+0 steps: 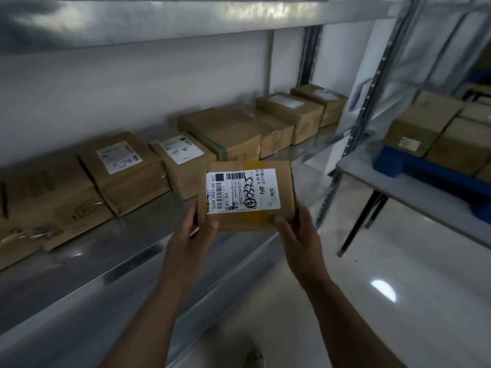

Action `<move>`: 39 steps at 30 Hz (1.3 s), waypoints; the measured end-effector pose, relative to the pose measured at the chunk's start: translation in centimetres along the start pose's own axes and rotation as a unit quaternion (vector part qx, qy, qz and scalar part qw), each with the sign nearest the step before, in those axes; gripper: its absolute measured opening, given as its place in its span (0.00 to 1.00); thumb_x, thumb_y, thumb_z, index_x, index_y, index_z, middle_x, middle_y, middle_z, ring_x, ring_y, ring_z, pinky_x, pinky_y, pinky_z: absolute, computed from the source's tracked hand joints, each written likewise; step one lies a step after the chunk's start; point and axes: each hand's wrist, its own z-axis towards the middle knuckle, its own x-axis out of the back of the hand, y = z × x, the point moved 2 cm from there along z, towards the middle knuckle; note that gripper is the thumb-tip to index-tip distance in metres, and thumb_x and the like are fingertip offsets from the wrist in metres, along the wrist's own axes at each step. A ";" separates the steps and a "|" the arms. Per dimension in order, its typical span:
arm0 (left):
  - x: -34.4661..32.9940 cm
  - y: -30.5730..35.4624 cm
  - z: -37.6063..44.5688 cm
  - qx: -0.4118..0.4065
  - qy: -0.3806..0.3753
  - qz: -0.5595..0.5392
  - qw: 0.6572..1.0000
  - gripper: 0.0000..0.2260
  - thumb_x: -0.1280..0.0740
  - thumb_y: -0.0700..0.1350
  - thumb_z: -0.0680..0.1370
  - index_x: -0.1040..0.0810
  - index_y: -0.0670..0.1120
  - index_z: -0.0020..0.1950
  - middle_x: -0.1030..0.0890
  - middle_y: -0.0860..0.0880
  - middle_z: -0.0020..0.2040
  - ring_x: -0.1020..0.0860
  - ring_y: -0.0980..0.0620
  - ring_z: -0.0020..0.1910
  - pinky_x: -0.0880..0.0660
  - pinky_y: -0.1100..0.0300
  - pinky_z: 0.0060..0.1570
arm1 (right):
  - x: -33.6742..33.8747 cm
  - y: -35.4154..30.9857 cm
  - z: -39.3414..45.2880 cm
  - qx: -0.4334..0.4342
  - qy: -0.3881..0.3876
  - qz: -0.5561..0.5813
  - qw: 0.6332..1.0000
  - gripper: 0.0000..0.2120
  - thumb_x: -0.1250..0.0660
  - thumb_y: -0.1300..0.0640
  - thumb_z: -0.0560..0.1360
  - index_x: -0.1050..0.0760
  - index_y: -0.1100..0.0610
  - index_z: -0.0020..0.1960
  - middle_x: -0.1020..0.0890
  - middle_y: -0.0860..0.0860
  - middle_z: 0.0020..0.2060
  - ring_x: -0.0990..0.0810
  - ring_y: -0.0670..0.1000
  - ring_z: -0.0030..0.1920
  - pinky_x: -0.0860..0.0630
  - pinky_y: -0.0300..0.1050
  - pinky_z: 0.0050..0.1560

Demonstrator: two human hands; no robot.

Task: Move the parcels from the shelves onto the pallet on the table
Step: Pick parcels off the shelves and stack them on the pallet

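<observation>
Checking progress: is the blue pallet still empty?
No: cardboard parcels already sit on the blue pallet on the table.

Seven cardboard boxes (125, 168) sit in a row on the shelf (79, 274); one box (248, 195) is held; three boxes (422, 126) show on the right pallet (393, 163).

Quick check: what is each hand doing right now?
Left hand: grips the labelled parcel at its left edge.
Right hand: grips the same parcel's right edge.

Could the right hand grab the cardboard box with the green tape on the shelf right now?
Probably not: both hands, right and left, grip a labelled brown cardboard parcel. The green-taped cardboard box lies uncovered behind it.
</observation>
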 end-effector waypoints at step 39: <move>-56.7 17.3 34.9 -0.183 -0.290 -0.027 0.939 0.15 0.32 0.51 0.74 0.28 0.62 0.60 0.21 0.62 0.54 0.23 0.63 0.55 0.25 0.65 0.52 | 45.2 10.4 35.4 -0.042 0.282 -0.079 0.955 0.30 0.33 0.58 0.76 0.41 0.47 0.74 0.23 0.43 0.60 0.24 0.40 0.58 0.23 0.41 0.56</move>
